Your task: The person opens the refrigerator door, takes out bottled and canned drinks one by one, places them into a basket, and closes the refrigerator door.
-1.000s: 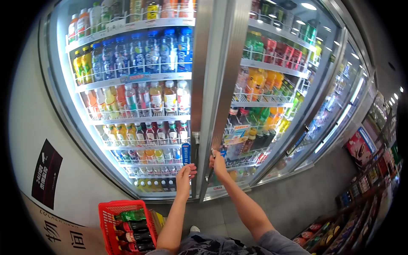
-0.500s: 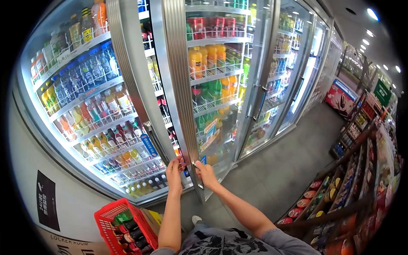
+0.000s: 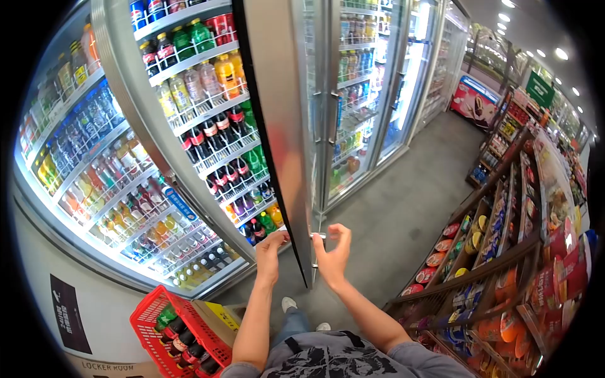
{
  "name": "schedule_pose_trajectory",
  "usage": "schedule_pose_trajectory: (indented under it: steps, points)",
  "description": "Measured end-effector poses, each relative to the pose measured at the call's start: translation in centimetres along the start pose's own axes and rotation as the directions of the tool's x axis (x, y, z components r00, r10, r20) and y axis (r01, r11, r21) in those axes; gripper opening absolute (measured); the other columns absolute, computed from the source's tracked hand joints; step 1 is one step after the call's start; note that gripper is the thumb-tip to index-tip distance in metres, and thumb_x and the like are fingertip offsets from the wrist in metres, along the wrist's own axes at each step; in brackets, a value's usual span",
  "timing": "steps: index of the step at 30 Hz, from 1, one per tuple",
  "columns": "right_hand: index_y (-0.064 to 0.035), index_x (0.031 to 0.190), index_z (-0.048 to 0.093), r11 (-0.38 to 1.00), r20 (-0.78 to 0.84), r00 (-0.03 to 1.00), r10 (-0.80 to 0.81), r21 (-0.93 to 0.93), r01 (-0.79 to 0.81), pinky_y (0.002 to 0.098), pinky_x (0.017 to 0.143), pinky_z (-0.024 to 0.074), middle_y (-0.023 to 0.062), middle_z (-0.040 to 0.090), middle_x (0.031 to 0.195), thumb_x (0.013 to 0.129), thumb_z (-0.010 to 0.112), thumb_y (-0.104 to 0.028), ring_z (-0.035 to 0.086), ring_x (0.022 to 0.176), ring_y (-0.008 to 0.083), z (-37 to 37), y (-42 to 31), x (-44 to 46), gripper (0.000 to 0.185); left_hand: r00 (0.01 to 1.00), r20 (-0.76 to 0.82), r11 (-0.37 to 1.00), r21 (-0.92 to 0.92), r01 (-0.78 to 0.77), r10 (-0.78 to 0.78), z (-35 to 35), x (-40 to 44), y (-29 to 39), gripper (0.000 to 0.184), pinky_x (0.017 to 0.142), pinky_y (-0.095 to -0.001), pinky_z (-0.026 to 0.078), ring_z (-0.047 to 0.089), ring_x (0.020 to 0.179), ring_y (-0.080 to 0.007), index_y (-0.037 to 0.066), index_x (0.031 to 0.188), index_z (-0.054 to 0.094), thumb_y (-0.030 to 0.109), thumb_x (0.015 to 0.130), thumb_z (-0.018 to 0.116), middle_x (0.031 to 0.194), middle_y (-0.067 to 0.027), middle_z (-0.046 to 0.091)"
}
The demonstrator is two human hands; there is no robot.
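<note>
A glass cooler door point(image 3: 280, 126) stands wide open, seen almost edge-on. My left hand point(image 3: 271, 255) is at the door's inner edge, its fingertips against or very near it; whether they grip it is unclear. On the outer side, my right hand point(image 3: 332, 252) is beside the metal handle point(image 3: 315, 249), with thumb and fingers curled and apart and nothing between them. Left of the door, shelves hold dark cola bottles point(image 3: 220, 129), green bottles point(image 3: 201, 36) and orange bottles point(image 3: 225, 72).
A red basket point(image 3: 142, 315) with several bottles stands at the lower left, beside a cardboard box point(image 3: 211, 315). A closed cooler door point(image 3: 120, 82) is on the left. Snack shelves point(image 3: 498, 246) line the right, and a red and white chest point(image 3: 476, 101) is farther back.
The door has swung from nearly closed to wide open, showing the bottle shelves. My right hand's fingers have loosened from the handle. The view has turned right.
</note>
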State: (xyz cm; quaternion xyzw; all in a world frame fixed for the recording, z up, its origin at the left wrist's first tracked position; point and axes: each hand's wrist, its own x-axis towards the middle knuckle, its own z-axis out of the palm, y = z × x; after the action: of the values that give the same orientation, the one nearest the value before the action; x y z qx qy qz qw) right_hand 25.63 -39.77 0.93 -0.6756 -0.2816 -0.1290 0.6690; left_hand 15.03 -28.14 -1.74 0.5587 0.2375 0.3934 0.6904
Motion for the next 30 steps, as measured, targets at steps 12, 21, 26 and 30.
schedule_pose_trajectory:
  steps: [12, 21, 26, 30]
  points:
    - [0.0043, 0.112, 0.061, 0.939, 0.335, 0.936, -0.108, 0.343, -0.015, 0.0312, 0.086, 0.0513, 0.0118, 0.066, 0.106, 0.090, 0.057, 0.000, 0.065, 0.096, 0.0178, -4.0, -2.2, 3.4, 0.022, 0.850, 0.526, 0.999, 0.000, 0.049, -0.042, 12.3, -1.6, -2.9, 0.031, 0.091, -0.0307, 0.048, 0.062, 0.105, -0.0178, -0.001, 0.121, 0.063, 0.013, 0.093, 0.055, 0.117, -0.0093, 0.065]
    - [0.0018, 0.118, 0.057, 0.883, 0.265, 0.947, 0.182, 0.379, -0.276, 0.0286, 0.089, 0.0475, 0.0074, 0.064, 0.106, 0.099, 0.047, -0.006, 0.061, 0.101, 0.0145, -2.2, 3.6, 9.2, 0.022, 0.889, 0.390, 0.967, 0.019, 0.252, -0.240, 9.1, 5.2, -2.1, 0.034, 0.089, -0.0285, 0.047, 0.062, 0.108, -0.0164, 0.004, 0.131, 0.057, 0.017, 0.101, 0.048, 0.122, -0.0064, 0.063]
    - [0.0001, 0.120, 0.059, 0.872, 0.319, 0.922, 0.218, 0.360, -0.331, 0.0276, 0.086, 0.0485, 0.0084, 0.066, 0.109, 0.100, 0.050, -0.010, 0.062, 0.099, 0.0143, 4.1, 7.6, 11.2, 0.024, 0.946, 0.263, 0.975, -0.070, 0.213, -0.188, 5.7, 11.4, -2.9, 0.033, 0.086, -0.0277, 0.047, 0.063, 0.104, -0.0153, 0.003, 0.128, 0.059, 0.017, 0.101, 0.047, 0.122, -0.0083, 0.064]
    - [-0.0003, 0.120, 0.059, 0.858, 0.413, 0.886, 0.213, 0.356, -0.372, 0.0273, 0.084, 0.0489, 0.0092, 0.066, 0.110, 0.101, 0.049, -0.014, 0.063, 0.098, 0.0141, 11.7, 10.8, 13.6, 0.026, 0.964, 0.192, 0.977, -0.074, 0.199, -0.181, 2.3, 17.2, -3.0, 0.031, 0.084, -0.0273, 0.048, 0.064, 0.100, -0.0151, 0.004, 0.125, 0.060, 0.017, 0.101, 0.047, 0.119, -0.0080, 0.065]
